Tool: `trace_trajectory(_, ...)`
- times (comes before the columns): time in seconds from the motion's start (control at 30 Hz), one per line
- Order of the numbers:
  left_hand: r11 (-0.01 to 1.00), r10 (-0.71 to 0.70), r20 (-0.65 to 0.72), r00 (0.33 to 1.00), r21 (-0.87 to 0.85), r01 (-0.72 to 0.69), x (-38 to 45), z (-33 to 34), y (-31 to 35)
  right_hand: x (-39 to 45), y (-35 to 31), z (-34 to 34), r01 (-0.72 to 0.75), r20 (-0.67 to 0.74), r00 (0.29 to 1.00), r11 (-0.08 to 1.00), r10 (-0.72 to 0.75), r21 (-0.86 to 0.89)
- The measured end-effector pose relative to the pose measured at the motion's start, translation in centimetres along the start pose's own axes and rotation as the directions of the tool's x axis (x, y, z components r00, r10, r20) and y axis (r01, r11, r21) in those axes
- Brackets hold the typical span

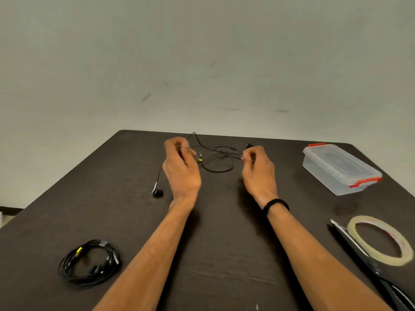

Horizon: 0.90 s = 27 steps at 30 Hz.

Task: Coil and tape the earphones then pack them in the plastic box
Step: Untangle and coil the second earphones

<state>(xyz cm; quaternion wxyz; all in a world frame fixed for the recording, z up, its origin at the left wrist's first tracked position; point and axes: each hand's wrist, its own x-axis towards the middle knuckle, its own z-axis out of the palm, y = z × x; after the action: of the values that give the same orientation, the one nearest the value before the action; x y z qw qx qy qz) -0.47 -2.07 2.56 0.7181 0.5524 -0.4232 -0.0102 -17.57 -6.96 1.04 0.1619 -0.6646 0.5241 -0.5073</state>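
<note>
Black wired earphones (219, 160) hang in loose loops between my two raised hands over the far middle of the dark table (213, 232). My left hand (182, 167) pinches the cable at its left end; one earbud (157, 192) dangles down to the table below it. My right hand (258, 169) pinches the cable at the right, with the other earbud sticking up above its fingers. A clear plastic box (339, 168) with red clips stands closed at the far right. A roll of clear tape (379, 240) lies at the near right.
A coiled, taped bundle of black earphones (88, 263) lies at the near left. Black scissors (368, 261) lie beside the tape roll along the right edge. A pale wall rises behind the table's far edge.
</note>
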Motion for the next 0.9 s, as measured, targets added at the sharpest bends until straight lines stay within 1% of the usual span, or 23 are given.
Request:
trace_trajectory(0.07, 0.998, -0.058, -0.145, 0.988, 0.001, 0.059, 0.9, -0.6, 0.2, -1.1, -0.3, -1.7, -0.084, -0.107, 0.99, 0.99, 0.096, 0.116)
trace_trajectory(0.1, 0.993, -0.101, -0.173, 0.98, 0.035, 0.108, 1.2, -0.8, 0.1, -1.7, -0.5, -2.5, -0.089, -0.139, 0.984, 0.982, 0.112, 0.164)
trace_trajectory(0.17, 0.962, -0.16, -0.139, 0.977, 0.2, 0.186, 1.2, -1.0, -0.2, -2.8, -0.9, -3.9, -0.042, -0.168, 0.983, 0.979, 0.077, 0.201)
trace_trajectory(0.2, 0.943, -0.085, -0.094, 0.992, 0.315, 0.11, 0.9, -1.2, -0.2, -3.4, -1.1, -4.4, -0.003, -0.168, 0.985, 0.981, 0.037, 0.194)
trace_trajectory(0.23, 0.916, 0.072, -0.006, 0.997, 0.397, -0.064, 0.4, -1.3, 0.0, -3.9, -1.4, -4.9, 0.042, -0.159, 0.987, 0.984, -0.013, 0.176)
trace_trajectory(0.27, 0.873, 0.251, 0.123, 0.96, 0.399, -0.279, 0.0, -1.1, 0.3, -4.4, -1.7, -5.3, 0.09, -0.142, 0.987, 0.985, -0.069, 0.147)
trace_trajectory(0.3, 0.832, 0.393, 0.271, 0.879, 0.303, -0.465, -0.7, -0.7, 0.8, -4.7, -1.9, -5.4, 0.138, -0.119, 0.985, 0.983, -0.124, 0.118)
trace_trajectory(0.33, 0.804, 0.474, 0.411, 0.779, 0.159, -0.573, -1.3, -0.1, 1.3, -4.9, -2.2, -5.3, 0.182, -0.093, 0.98, 0.979, -0.173, 0.094)
trace_trajectory(0.37, 0.785, 0.513, 0.529, 0.676, 0.029, -0.619, -2.0, 0.5, 2.0, -5.1, -2.4, -5.2, 0.218, -0.069, 0.975, 0.973, -0.212, 0.082)
trace_trajectory(0.4, 0.776, 0.519, 0.612, 0.597, -0.044, -0.629, -2.6, 0.8, 2.5, -5.1, -2.6, -5.1, 0.24, -0.051, 0.97, 0.967, -0.236, 0.081)
trace_trajectory(0.43, 0.77, 0.515, 0.647, 0.562, -0.062, -0.635, -3.0, 1.1, 2.7, -5.1, -2.7, -5.0, 0.252, -0.041, 0.968, 0.964, -0.249, 0.084)
trace_trajectory(0.47, 0.762, 0.523, 0.635, 0.569, -0.049, -0.646, -3.1, 1.1, 2.7, -5.0, -2.7, -5.0, 0.256, -0.038, 0.966, 0.963, -0.254, 0.086)
trace_trajectory(0.5, 0.761, 0.532, 0.595, 0.602, -0.024, -0.648, -3.0, 1.1, 2.5, -4.9, -2.7, -5.0, 0.251, -0.034, 0.968, 0.964, -0.248, 0.089)
trace_trajectory(0.53, 0.774, 0.53, 0.537, 0.657, 0.01, -0.633, -2.5, 0.8, 2.2, -5.0, -2.7, -5.0, 0.24, -0.029, 0.971, 0.966, -0.238, 0.096)
trace_trajectory(0.57, 0.806, 0.505, 0.462, 0.729, 0.049, -0.589, -1.9, 0.5, 2.0, -4.9, -2.6, -5.1, 0.228, -0.024, 0.974, 0.968, -0.227, 0.1)
trace_trajectory(0.63, 0.9, 0.38, 0.238, 0.894, 0.13, -0.417, -0.1, -0.5, 1.7, -4.7, -2.4, -5.3, 0.244, -0.024, 0.97, 0.969, -0.243, 0.029)
trace_trajectory(0.67, 0.941, 0.292, 0.1, 0.951, 0.147, -0.304, 0.9, -1.1, 1.6, -4.5, -2.2, -5.4, 0.261, -0.031, 0.964, 0.965, -0.262, -0.028)
trace_trajectory(0.7, 0.972, 0.191, -0.033, 0.981, 0.143, -0.184, 2.0, -1.7, 1.4, -4.2, -2.0, -5.6, 0.258, -0.055, 0.964, 0.965, -0.261, -0.055)
trace_trajectory(0.77, 0.994, 0.033, -0.219, 0.975, 0.105, -0.01, 3.7, -3.0, 0.8, -3.5, -1.6, -6.4, 0.174, -0.122, 0.977, 0.985, -0.173, -0.007)
trace_trajectory(0.8, 0.994, -0.029, -0.26, 0.965, 0.091, 0.054, 4.1, -3.6, 0.6, -3.2, -1.3, -6.9, 0.12, -0.152, 0.982, 0.993, -0.116, 0.018)
trace_trajectory(0.83, 0.989, -0.089, -0.264, 0.96, 0.091, 0.116, 4.4, -4.0, 0.3, -3.1, -1.1, -7.3, 0.071, -0.171, 0.983, 0.997, -0.064, 0.037)
trace_trajectory(0.87, 0.977, -0.146, -0.227, 0.963, 0.12, 0.177, 4.5, -4.3, 0.0, -3.1, -0.9, -7.5, 0.027, -0.18, 0.984, 0.998, -0.016, 0.058)
trace_trajectory(0.9, 0.96, -0.195, -0.148, 0.969, 0.175, 0.22, 4.4, -4.4, -0.2, -3.1, -0.8, -7.7, -0.009, -0.177, 0.984, 0.997, 0.023, 0.08)
